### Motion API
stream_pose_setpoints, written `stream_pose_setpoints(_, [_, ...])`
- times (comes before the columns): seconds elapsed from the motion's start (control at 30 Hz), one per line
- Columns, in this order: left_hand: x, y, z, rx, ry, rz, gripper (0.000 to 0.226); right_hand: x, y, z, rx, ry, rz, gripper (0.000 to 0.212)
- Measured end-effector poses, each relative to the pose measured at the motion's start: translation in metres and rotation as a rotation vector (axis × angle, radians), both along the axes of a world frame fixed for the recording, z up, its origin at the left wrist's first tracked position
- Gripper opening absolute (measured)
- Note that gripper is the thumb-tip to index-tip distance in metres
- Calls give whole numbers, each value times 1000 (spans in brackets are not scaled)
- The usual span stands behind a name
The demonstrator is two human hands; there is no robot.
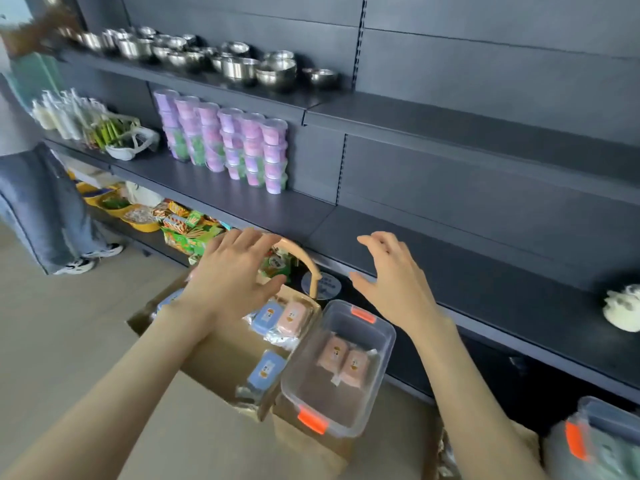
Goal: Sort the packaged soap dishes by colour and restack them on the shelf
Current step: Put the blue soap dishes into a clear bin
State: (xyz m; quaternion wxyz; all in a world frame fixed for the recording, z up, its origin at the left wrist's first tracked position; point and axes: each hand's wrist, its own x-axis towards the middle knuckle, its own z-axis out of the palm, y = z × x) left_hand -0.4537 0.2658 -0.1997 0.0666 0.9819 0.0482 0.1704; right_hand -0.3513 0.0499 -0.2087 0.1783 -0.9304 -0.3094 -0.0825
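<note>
Left hand: fingers spread, empty, above the cardboard box, where the film-wrapped blue soap dishes lie below the fingertips, untouched. Clear bin: holds two pink soap dishes, probably light, rigid and slippery in wrap, best pinched across the long edges. Right hand: fingers wide, empty, held above the bin, well apart from the dishes.
</note>
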Motion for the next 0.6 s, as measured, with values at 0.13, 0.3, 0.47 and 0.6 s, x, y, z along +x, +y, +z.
stream_pose_setpoints(0.13, [6,82,-27,-18,56,18,60,7,81,-28,-11,40,9,50])
stream_pose_setpoints(0.3, [9,182,-64,-75,119,-31,54,3,180,-72,-3,151,-42,51])
stream_pose_setpoints(0.47, [24,251,-105,-166,251,-67,57,-2,251,-116,-8,277,-121,47])
stream_pose_setpoints(0.6, [44,288,-140,-231,330,-81,53,10,290,-148,-35,385,-167,51])
